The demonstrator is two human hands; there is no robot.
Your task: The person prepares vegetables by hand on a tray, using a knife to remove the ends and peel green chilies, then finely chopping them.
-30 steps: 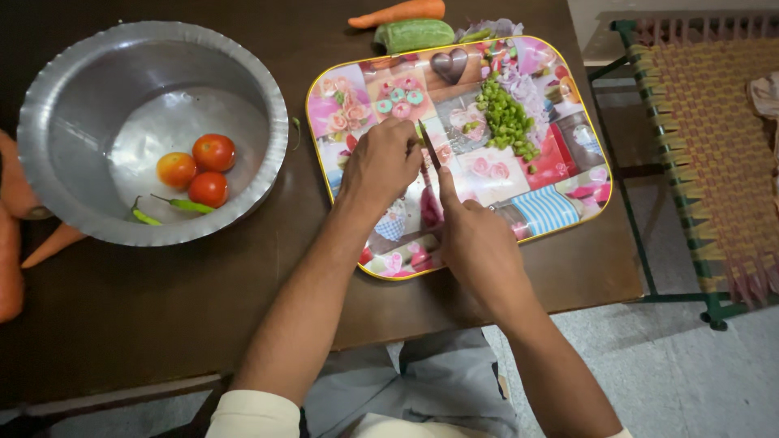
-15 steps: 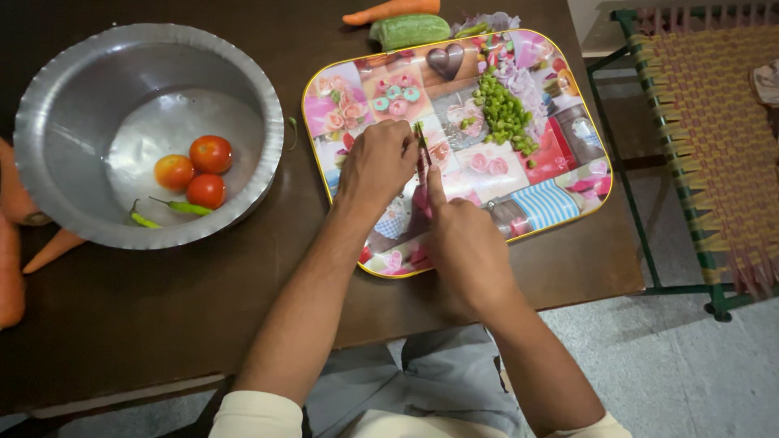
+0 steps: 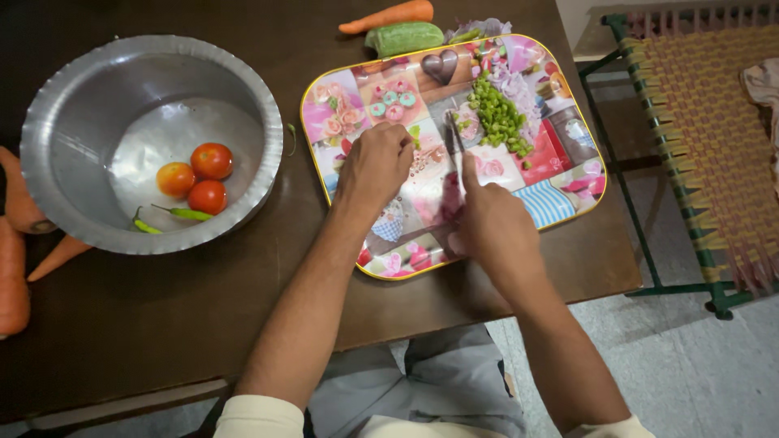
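We are pinning a small green chilli piece (image 3: pixel 415 132) near the middle of the flowery yellow-rimmed rectangular tray (image 3: pixel 345 212) with our clenched left hand (image 3: pixel 377 162), knuckles best tucked, while our right hand (image 3: pixel 495 229) is gripping the slim steel knife (image 3: pixel 455 138) beside it.

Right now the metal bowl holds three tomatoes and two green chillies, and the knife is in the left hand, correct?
Not quite: in the head view the knife is in the right hand. The metal bowl does hold three tomatoes and two green chillies.
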